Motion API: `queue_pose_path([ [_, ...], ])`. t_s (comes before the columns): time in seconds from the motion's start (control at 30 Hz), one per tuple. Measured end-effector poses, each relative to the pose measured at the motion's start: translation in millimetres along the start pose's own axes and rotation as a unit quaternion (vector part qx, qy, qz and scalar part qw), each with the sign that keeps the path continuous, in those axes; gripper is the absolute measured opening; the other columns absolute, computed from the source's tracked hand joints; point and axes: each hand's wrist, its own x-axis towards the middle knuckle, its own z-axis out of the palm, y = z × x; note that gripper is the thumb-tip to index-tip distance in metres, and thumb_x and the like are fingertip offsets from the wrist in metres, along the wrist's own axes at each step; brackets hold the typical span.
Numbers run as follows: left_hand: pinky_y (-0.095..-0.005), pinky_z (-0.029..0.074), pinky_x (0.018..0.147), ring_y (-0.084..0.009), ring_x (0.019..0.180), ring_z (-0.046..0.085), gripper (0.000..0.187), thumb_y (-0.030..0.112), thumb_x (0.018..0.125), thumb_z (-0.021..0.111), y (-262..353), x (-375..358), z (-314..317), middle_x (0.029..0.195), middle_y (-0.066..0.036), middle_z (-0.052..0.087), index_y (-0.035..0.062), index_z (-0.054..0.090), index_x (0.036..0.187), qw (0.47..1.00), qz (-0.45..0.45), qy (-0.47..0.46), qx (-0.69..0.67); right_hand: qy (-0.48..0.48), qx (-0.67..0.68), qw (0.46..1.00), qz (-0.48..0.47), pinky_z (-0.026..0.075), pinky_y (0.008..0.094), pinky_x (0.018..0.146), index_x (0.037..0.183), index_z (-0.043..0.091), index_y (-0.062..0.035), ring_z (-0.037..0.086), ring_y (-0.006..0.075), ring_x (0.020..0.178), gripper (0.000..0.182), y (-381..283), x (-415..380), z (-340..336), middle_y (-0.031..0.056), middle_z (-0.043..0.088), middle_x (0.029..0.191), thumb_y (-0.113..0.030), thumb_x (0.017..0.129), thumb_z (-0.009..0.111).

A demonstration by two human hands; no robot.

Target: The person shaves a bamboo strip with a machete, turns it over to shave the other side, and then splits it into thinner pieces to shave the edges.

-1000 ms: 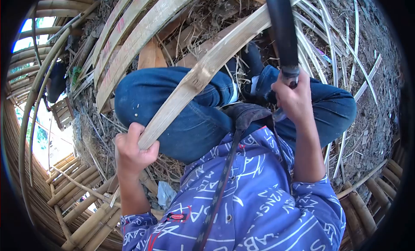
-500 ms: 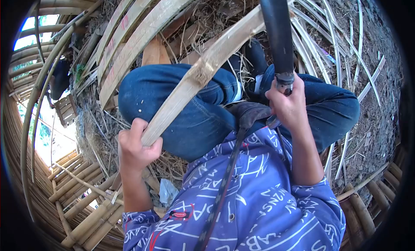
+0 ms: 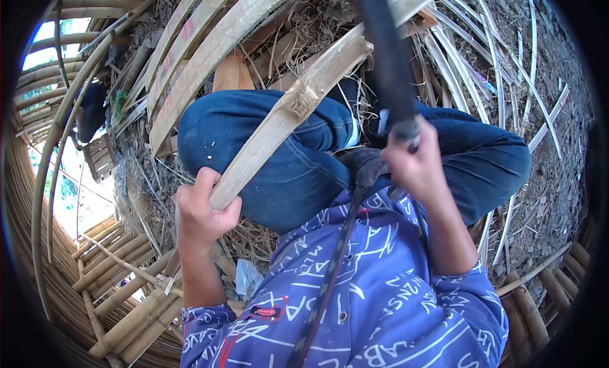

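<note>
Below, labelled parts as seen from my head.
Left hand (image 3: 204,217): my fingers are wrapped tight round the near end of the bamboo slat (image 3: 288,111), thumb up along its edge.
Right hand (image 3: 415,162): my fist is closed on the handle of the blade (image 3: 384,54), held upright in front of my chest.
Bamboo slat: it runs from my left hand up and to the right, across my left knee, and out of view at the top; a rough node shows about midway.
Blade: dark and blurred, it rises from my right fist and crosses in front of the slat near the top edge; whether they touch I cannot tell.
Legs (image 3: 298,159): in blue jeans, folded under the slat; I am sitting low.
Shirt (image 3: 380,292): blue with white lettering, a dark strap running down the front.
Ground (image 3: 545,114): dirt strewn with thin bamboo strips and dry shavings.
Curved slats (image 3: 190,57): several more lie beyond my left knee.
Poles (image 3: 120,285): round bamboo poles are stacked at lower left, with bent hoops beside them.
</note>
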Motion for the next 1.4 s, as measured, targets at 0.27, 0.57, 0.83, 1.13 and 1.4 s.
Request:
queue_pose_path([
  [0.27, -0.0368, 0.045, 0.045, -0.0298, 0.047, 0.057, 0.025, 0.002, 0.06, 0.066, -2, -4, -4, 0.057, -0.009, 0.053, 0.0058, 0.048, 0.077, 1.0, -0.011, -0.013, 0.009, -0.032, -0.05, 0.997, -0.045, 0.035, 0.025, 0.054, 0.09, 0.055, 0.0026, 0.041, 0.0086, 0.058, 0.025, 0, -2, 5, -0.0006, 0.044, 0.062, 0.001, 0.065, 0.051],
  [0.57, -0.0352, 0.044, 0.044, -0.0294, 0.045, 0.057, 0.025, 0.001, 0.06, 0.065, -4, 1, -1, 0.053, -0.01, 0.051, 0.0056, 0.048, 0.078, 1.0, -0.008, -0.006, -0.021, -0.046, -0.067, 0.995, -0.056, 0.036, 0.0242, 0.052, 0.098, 0.059, 0.0034, 0.042, 0.0067, 0.057, 0.031, 4, -2, 1, -0.0011, 0.048, 0.064, 0.001, 0.067, 0.052],
  [0.83, -0.0337, 0.045, 0.043, -0.028, 0.045, 0.058, 0.025, -0.001, 0.06, 0.064, -5, 2, 0, 0.052, -0.01, 0.052, 0.0054, 0.048, 0.078, 1.0, -0.014, -0.004, -0.023, -0.051, -0.067, 0.994, -0.072, 0.036, 0.0238, 0.052, 0.09, 0.056, 0.0018, 0.044, 0.0061, 0.058, 0.023, -1, 1, 7, -0.0008, 0.049, 0.063, 0.003, 0.068, 0.052],
  [1.13, -0.036, 0.046, 0.044, -0.0301, 0.048, 0.06, 0.025, 0.001, 0.061, 0.066, -3, 1, 1, 0.056, -0.011, 0.054, 0.0056, 0.049, 0.079, 0.999, -0.017, -0.009, -0.031, -0.009, -0.11, 0.987, -0.118, 0.037, 0.0268, 0.051, 0.087, 0.054, 0.0012, 0.043, 0.0092, 0.055, 0.019, 1, 6, 8, 0.0035, 0.046, 0.059, 0.001, 0.067, 0.052],
  [1.4, -0.0362, 0.046, 0.045, -0.0304, 0.048, 0.059, 0.025, 0.002, 0.061, 0.065, -2, 2, -1, 0.055, -0.01, 0.054, 0.0062, 0.049, 0.079, 1.0, -0.014, -0.011, -0.025, 0.033, -0.109, 0.991, -0.074, 0.037, 0.0251, 0.051, 0.095, 0.056, 0.0028, 0.043, 0.0082, 0.055, 0.027, 0, 13, 5, 0.0035, 0.047, 0.06, 0.002, 0.068, 0.051],
])
